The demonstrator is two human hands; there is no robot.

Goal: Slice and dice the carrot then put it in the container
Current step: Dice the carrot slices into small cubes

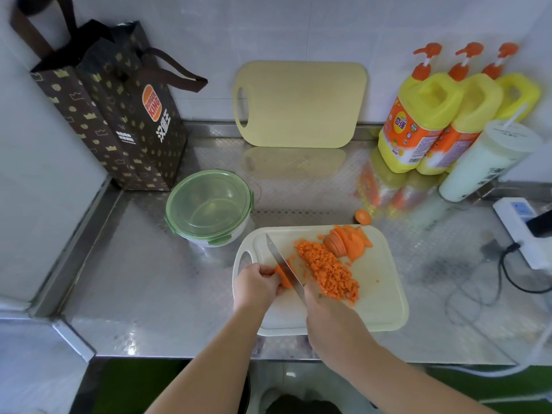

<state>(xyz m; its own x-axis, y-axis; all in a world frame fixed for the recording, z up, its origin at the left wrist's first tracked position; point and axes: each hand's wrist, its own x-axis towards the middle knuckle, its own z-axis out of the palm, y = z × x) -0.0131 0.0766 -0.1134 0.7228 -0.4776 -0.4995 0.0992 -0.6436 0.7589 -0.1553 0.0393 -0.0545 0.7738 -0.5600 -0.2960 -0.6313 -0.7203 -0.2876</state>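
— Where's the carrot now?

— Most of it lies on the pale cream plastic cutting board [376, 297] at the front of the patterned steel counter [149, 279]. A heap of small orange diced carrot [327, 270] runs across the middle of the board, and a fan of round carrot slices [348, 243] lies at its far edge. One stub, the carrot end [363, 217], lies off the board on the counter just behind it.

— And the hands?

— The left hand [257, 286] has its fingers curled down on a short orange carrot piece [282, 277], pinning it to the board. The right hand [331, 318] is closed round the handle of a steel-bladed kitchen knife [282, 262]. The blade lies right against that piece, tip pointing away. The hand hides the handle.

— The container?

— A round clear container with a green clip lid [209, 204] stands just left of the board's far corner, lid on.

— Anything else around?

— A brown paper bag with a burger logo [125, 121] stands behind the container. A second, yellowish cutting board [298, 103] leans on the tiled wall. To the right stand three yellow detergent bottles with orange pumps [418, 121], with a white lidded cup with a straw [490, 162] in front of them and a white power strip [519, 228] with its black cable nearby. Between board and container the counter lies open.
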